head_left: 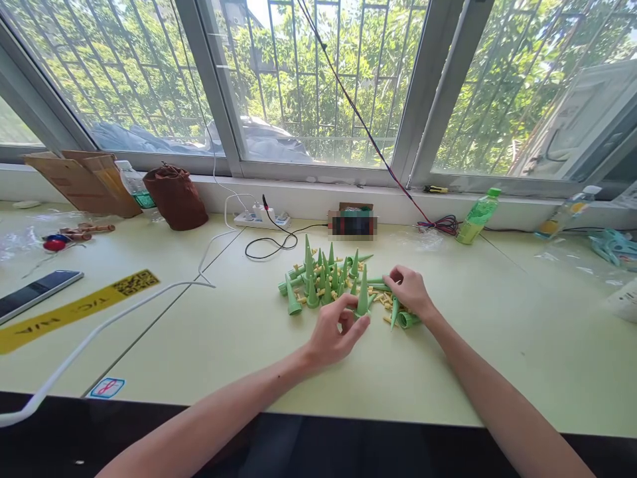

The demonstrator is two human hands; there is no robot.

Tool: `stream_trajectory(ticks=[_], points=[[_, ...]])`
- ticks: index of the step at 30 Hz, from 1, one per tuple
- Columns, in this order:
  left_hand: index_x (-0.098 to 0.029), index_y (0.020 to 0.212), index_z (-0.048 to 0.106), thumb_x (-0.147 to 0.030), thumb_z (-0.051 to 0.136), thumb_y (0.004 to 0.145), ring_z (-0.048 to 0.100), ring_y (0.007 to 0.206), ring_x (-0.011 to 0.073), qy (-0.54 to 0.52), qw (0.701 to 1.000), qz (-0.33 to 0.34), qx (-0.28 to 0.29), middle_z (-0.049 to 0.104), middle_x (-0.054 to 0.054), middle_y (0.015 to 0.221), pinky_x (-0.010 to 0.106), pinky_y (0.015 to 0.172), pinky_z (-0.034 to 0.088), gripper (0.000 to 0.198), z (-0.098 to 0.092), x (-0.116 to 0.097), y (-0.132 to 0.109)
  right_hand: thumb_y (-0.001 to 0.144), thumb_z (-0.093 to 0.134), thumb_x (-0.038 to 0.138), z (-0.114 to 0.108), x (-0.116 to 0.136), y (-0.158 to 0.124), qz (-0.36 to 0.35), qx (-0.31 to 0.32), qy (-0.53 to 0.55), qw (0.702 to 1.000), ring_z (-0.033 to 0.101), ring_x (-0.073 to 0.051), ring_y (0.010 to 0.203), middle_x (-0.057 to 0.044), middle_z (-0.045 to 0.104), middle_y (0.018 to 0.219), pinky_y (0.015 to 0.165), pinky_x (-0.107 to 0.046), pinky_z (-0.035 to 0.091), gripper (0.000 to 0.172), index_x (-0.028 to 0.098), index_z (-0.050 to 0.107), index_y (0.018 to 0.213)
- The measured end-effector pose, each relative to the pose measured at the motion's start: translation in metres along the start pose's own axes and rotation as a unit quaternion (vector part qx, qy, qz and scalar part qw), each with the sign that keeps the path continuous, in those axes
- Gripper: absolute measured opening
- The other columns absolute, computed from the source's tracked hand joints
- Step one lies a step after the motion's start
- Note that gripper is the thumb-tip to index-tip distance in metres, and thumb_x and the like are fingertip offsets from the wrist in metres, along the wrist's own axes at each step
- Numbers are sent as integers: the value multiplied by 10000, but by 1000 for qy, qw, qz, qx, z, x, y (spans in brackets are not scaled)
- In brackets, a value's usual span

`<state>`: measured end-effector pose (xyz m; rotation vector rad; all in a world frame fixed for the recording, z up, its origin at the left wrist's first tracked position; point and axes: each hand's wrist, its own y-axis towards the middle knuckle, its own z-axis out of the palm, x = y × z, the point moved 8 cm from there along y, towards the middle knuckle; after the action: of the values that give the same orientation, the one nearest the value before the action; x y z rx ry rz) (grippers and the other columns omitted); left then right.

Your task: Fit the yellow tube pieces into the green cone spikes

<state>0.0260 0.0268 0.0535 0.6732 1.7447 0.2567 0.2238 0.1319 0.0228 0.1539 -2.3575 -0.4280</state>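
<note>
My left hand point(338, 330) has its fingers closed round the base of an upright green cone point(363, 295) at the front of the pile. On the right, my right hand point(409, 290) pinches the end of another green cone point(379, 282) that lies on its side. Between and beyond the hands are several green cones point(312, 292), some standing, some lying down. Small yellow pegs point(384, 300) are scattered among them. A green cone with its hollow end showing point(407, 320) rests just below my right hand.
Behind the pile are a device with a blurred screen point(352, 226) and a white power strip point(261, 219). A green bottle point(478, 216) stands at the back right. To the left are a brown pouch point(175, 199), a phone point(37, 295), a yellow strip point(79, 312) and a white cable point(124, 315).
</note>
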Motion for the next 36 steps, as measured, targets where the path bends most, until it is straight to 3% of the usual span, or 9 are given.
stream_trajectory(ticks=[4,9,14,19,25,29,34,36], points=[[-173,919,485,-307,575,892,329,460,53,7,1000,-3,2,369,-76,572,180,456,257,163,0,1,0,813,563,384,-4,6,-2,-22,-14,-16,1000,612,-191,724,-38,659,753,719,-312,455,205,193,576,740],[-176,926,476,-287,580,888,323,463,54,14,1000,-2,2,355,-81,569,185,465,260,158,0,3,0,821,576,300,-12,28,-6,-109,-36,-59,992,600,-223,852,-68,659,860,830,-360,448,140,184,641,863],[-179,913,475,-278,575,891,321,467,56,20,1000,3,-2,343,-80,575,187,462,258,143,-1,3,2,861,546,252,-3,35,-10,-145,-7,-94,985,573,-269,1063,-108,652,1087,941,-418,419,237,198,672,1055],[-184,924,469,-253,589,879,305,465,55,34,999,24,1,335,-83,574,183,457,260,145,-1,4,2,937,439,241,14,23,-7,-129,51,-132,981,502,-302,1237,-139,561,1340,1000,-479,391,350,198,603,1243],[-185,930,462,-250,593,869,286,455,52,53,997,47,-6,319,-94,559,175,448,261,158,-3,4,5,938,405,185,20,24,-7,-153,83,-93,980,566,-243,1160,-123,619,1249,972,-396,439,326,182,610,1192],[-183,913,469,-256,591,868,270,445,49,68,996,62,-15,304,-101,541,173,442,252,149,-3,0,7,920,406,152,14,29,-9,-169,71,-68,981,595,-229,1066,-106,651,1147,933,-371,452,303,189,633,1118],[-182,911,474,-254,590,871,300,436,50,67,995,67,-10,323,-100,527,176,444,251,142,-3,0,6,871,493,168,-1,37,-13,-178,15,-99,979,567,-250,1017,-115,619,1068,901,-393,429,265,184,659,1077],[-182,914,478,-259,593,871,306,437,52,64,996,61,-9,327,-99,527,179,448,250,145,-3,1,5,850,531,183,-1,41,-15,-179,31,-122,976,563,-245,958,-94,613,971,870,-386,416,209,195,688,987]])
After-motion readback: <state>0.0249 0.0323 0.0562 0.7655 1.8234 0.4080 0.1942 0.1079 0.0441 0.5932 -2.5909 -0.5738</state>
